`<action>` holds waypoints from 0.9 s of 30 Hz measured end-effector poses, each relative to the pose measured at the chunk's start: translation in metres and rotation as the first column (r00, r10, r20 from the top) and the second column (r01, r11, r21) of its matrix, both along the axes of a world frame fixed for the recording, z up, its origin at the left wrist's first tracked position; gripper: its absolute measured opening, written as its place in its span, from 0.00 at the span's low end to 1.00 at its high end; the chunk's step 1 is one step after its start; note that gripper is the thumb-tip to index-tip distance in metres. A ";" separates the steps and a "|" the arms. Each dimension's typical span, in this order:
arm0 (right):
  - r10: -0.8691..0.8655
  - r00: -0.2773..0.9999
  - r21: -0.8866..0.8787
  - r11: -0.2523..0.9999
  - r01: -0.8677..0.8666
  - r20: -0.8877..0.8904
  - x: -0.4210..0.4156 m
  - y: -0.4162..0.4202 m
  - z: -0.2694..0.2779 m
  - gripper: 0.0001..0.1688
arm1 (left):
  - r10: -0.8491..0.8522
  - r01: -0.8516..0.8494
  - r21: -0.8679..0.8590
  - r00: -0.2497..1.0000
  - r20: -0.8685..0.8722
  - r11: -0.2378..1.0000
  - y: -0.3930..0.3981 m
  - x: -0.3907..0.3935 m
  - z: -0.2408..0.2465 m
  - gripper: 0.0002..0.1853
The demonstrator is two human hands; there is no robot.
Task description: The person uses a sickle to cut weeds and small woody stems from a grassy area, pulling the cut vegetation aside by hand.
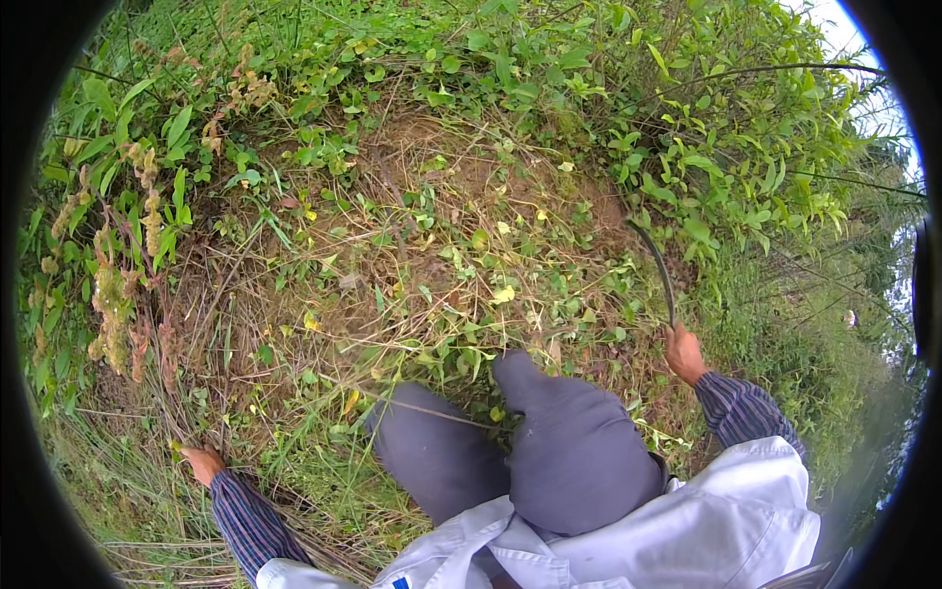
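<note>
My right hand (685,355) is closed around the lower end of a sickle (657,263), whose dark curved blade points up and to the left beside the leafy bushes. At the lower left, my left hand (203,464) reaches out among dry stalks and grass. Something small and yellow-green shows at its fingertips, but whether the fingers grip it cannot be made out. Cut or fallen stems and leaves (441,309) lie over the brown soil between my hands, in front of my knees.
Green bushes (706,162) rise at the right, with thin arching stems. Tall plants with drooping seed heads (110,316) stand at the left. Low leafy growth (456,51) covers the ground at the top. My bent legs (581,456) are at the bottom centre; a thin stem crosses one knee.
</note>
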State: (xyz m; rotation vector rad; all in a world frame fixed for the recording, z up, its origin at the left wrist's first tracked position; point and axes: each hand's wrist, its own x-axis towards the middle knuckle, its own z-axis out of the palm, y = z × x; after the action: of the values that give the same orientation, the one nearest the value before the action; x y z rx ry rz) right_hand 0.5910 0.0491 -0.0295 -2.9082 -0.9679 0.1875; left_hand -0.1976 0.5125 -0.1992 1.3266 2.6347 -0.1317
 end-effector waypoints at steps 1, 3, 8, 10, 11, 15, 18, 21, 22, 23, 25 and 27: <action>0.035 0.997 0.114 0.993 -0.027 -0.067 -0.011 0.038 0.002 0.12 | 0.001 -0.001 0.005 1.000 0.013 1.000 -0.001 0.001 -0.001 0.30; 0.143 0.977 0.137 0.983 -0.121 -0.159 -0.034 0.124 0.009 0.11 | 0.010 -0.010 0.019 0.999 0.033 1.000 -0.002 0.001 -0.002 0.30; 0.275 0.944 0.395 0.900 -0.186 -0.183 -0.037 0.324 -0.029 0.16 | -0.048 0.052 0.049 0.995 -0.084 0.997 -0.002 -0.021 -0.008 0.33; 0.394 0.919 0.145 0.910 -0.389 -0.003 0.011 0.370 -0.033 0.16 | -0.113 0.115 0.035 0.992 -0.051 0.993 0.003 0.013 -0.030 0.34; 0.267 0.918 0.243 0.950 -0.198 -0.295 0.001 0.399 -0.034 0.14 | -0.115 0.117 0.038 0.991 -0.068 0.992 0.002 0.013 -0.029 0.34; 0.030 0.277 0.252 0.511 0.822 -0.961 -0.130 0.492 -0.008 0.08 | -0.115 0.130 0.096 0.983 -0.145 0.987 0.002 -0.021 -0.021 0.34; 0.117 0.230 0.221 0.835 0.504 -0.966 -0.241 0.445 -0.021 0.12 | -0.086 0.086 0.026 0.996 -0.007 0.996 -0.004 -0.001 -0.012 0.34; 0.247 0.205 0.282 0.945 0.168 -0.947 -0.290 0.368 -0.002 0.17 | -0.096 0.099 0.044 0.994 -0.052 0.994 -0.001 -0.017 -0.017 0.34; 0.220 0.193 0.237 0.969 0.073 -0.956 -0.274 0.339 -0.010 0.16 | -0.104 0.105 0.018 0.994 -0.039 0.994 0.000 -0.002 -0.017 0.34; 0.163 0.230 0.141 0.984 -0.109 -0.959 -0.265 0.326 0.019 0.14 | -0.076 0.078 0.034 0.996 -0.056 0.996 0.000 -0.012 -0.013 0.34; 0.215 0.241 0.159 0.960 -0.232 -0.946 -0.233 0.308 0.036 0.14 | -0.032 0.035 0.048 0.998 -0.057 0.998 -0.002 -0.026 -0.023 0.34; 0.218 0.360 0.179 0.974 -0.137 -0.907 -0.195 0.305 0.054 0.13 | -0.035 0.035 0.029 0.999 -0.018 0.999 -0.002 -0.003 -0.016 0.34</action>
State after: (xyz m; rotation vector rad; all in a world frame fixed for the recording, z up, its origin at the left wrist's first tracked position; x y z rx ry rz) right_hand 0.3955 0.3538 0.0247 -1.9532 -0.9459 1.5619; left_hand -0.2005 0.5102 -0.2155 1.3876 2.6384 -0.1110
